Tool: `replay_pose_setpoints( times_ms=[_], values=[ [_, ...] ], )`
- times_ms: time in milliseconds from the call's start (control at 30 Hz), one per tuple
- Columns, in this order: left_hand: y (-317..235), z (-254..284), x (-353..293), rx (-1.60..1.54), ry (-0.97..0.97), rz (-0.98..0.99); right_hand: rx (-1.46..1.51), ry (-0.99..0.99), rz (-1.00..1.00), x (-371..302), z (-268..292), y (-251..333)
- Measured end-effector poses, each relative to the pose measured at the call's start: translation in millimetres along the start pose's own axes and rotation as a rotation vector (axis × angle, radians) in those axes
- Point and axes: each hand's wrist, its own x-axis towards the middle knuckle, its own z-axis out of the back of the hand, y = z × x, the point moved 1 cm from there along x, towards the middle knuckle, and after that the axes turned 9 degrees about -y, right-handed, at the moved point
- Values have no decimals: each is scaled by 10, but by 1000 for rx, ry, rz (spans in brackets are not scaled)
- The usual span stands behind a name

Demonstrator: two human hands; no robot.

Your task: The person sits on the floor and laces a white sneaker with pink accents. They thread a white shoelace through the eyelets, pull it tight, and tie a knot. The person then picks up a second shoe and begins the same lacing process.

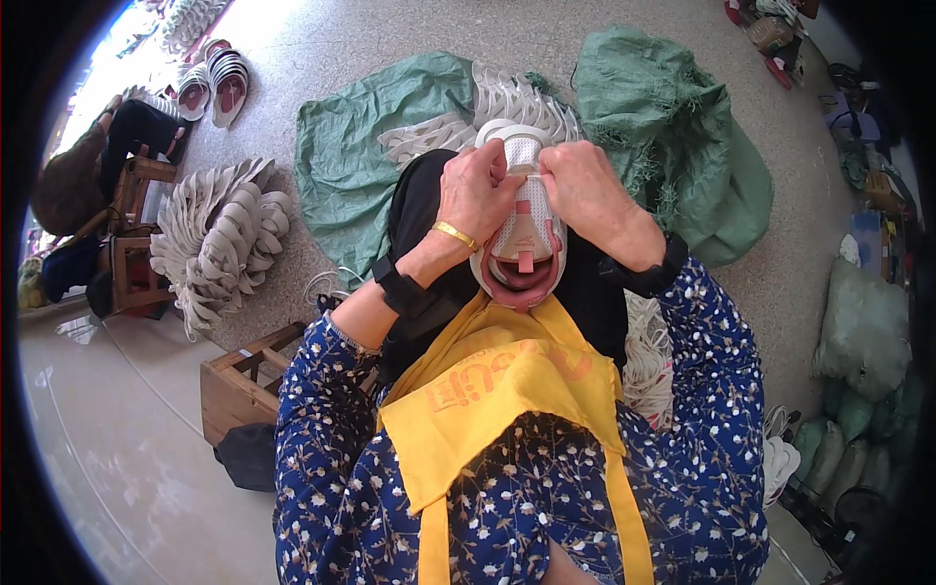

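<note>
White-and-pink mesh shoe [522, 244] is looking light and floppy; left hand [478, 190] and right hand [585, 190] are pinching its lace at twelve o'clock, fingers closed tight.

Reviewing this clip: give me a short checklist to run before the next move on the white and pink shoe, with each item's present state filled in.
1. Shoe supported: ok. The white and pink shoe rests on the lap, toe pointing away.
2. Left hand grip: ok. The left hand pinches at the upper by the lacing area.
3. Right hand grip: ok. The right hand pinches the same spot from the other side.
4. Lace seated: cannot tell. A thin white strand spans between the hands; the fingers hide its ends.
5. Lap covered: ok. The yellow apron lies under the shoe's heel.
6. More pieces within reach: ok. A pile of white soles lies on the green sack ahead.
</note>
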Motion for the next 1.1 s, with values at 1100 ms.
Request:
replay_pose_setpoints(
  times_ms=[1100],
  values=[
    [48,75,-134,-124,-55,-63,501,145,-383,59,49,-69]
  ],
)
